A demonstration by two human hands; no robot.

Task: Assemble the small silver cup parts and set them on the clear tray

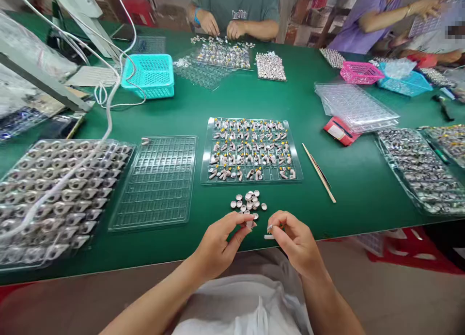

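My left hand pinches a small round metal cap between thumb and fingertips at the near table edge. My right hand is closed in a pinch on a small white part just right of it. A little pile of loose metal caps lies on the green table right beyond both hands. Farther back sits a clear tray filled with small white and yellow parts.
An empty clear tray and a tray of metal pieces lie to the left, with cables across them. Two thin sticks, a red packet, stacked trays and baskets sit right. Other people work across the table.
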